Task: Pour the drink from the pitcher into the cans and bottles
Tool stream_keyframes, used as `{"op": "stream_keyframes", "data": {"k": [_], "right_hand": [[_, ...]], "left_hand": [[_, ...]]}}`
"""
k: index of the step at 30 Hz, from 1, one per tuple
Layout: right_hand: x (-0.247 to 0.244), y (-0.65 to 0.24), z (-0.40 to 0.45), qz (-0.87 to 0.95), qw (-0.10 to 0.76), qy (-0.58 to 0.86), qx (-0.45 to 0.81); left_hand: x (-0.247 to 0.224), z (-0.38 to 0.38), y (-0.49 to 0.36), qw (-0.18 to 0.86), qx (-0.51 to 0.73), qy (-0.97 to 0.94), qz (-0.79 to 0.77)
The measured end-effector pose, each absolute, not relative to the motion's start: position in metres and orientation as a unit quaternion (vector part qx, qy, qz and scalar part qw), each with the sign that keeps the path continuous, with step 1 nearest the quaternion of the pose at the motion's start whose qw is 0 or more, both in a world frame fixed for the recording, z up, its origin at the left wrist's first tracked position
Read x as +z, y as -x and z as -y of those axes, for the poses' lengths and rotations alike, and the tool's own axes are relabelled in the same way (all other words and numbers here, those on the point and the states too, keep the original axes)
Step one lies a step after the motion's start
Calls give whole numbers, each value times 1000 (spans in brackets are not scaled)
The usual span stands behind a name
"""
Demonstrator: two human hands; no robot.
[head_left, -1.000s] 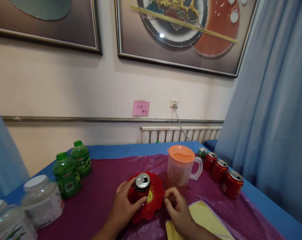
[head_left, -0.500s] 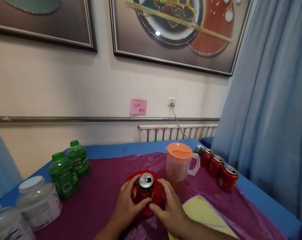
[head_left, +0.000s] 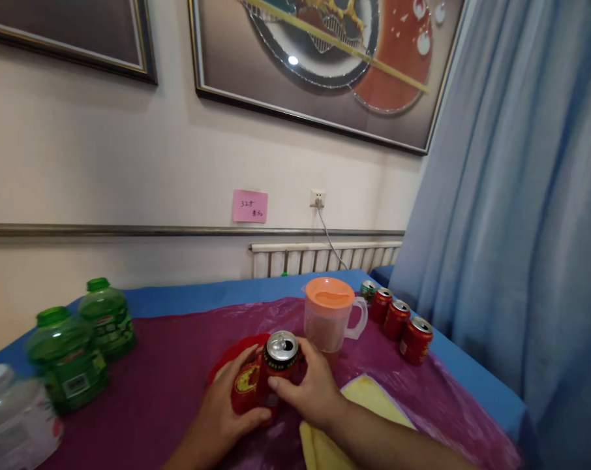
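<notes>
A red drink can (head_left: 271, 382) with a black band, a gold emblem and an opened silver top leans slightly, its top toward the right. My left hand (head_left: 222, 405) wraps the lower left side, thumb across the front. Close under the rim, my right hand (head_left: 318, 388) grips the can from the right with its thumb in front. Behind my left fingers lies a red scalloped dish (head_left: 229, 352), partly covered by hand and can. A folded yellow cloth (head_left: 374, 398) lies beneath my right forearm.
A clear pitcher (head_left: 327, 326) with an orange lid stands behind my right hand. Several cans (head_left: 416, 343) line the table's right side. Two green bottles (head_left: 68, 362) and a white-lidded jar (head_left: 14, 418) stand at left. Purple plastic sheeting (head_left: 168, 365) covers the blue table.
The can has tilted and moved off the dish's middle toward the right. My right hand has closed around its upper part. The view has turned a little to the right.
</notes>
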State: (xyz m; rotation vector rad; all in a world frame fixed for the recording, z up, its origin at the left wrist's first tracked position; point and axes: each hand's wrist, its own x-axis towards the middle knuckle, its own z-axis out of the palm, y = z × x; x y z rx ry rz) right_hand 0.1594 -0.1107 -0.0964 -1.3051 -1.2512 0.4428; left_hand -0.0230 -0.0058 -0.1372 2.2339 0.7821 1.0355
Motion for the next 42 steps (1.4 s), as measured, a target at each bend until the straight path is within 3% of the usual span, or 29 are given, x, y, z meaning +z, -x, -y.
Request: {"op": "stream_keyframes", "data": {"k": [6, 12, 21, 28, 34, 37, 42], "right_hand": [[-95, -236, 187, 458, 615, 632, 106], [-138, -346, 258, 300, 564, 770, -8], [-177, -409, 276, 223, 535, 813, -55], [-184, -412, 272, 228, 526, 818, -43], [-189, -374, 289, 225, 528, 804, -159], [-177, -322, 279, 366, 552, 739, -121], [-148, -203, 211, 683, 503, 528, 50]], "left_hand": [[-136, 3, 22, 263, 420, -802, -332], [-128, 6, 16, 234, 457, -777, -363], [-141, -16, 22, 200, 437, -794, -371], [-144, -21, 24, 190, 435, -798, -370], [-139, -13, 21, 181, 444, -797, -369], [-131, -6, 21, 173, 453, -797, -361], [-120, 9, 22, 182, 495, -777, -344]]}}
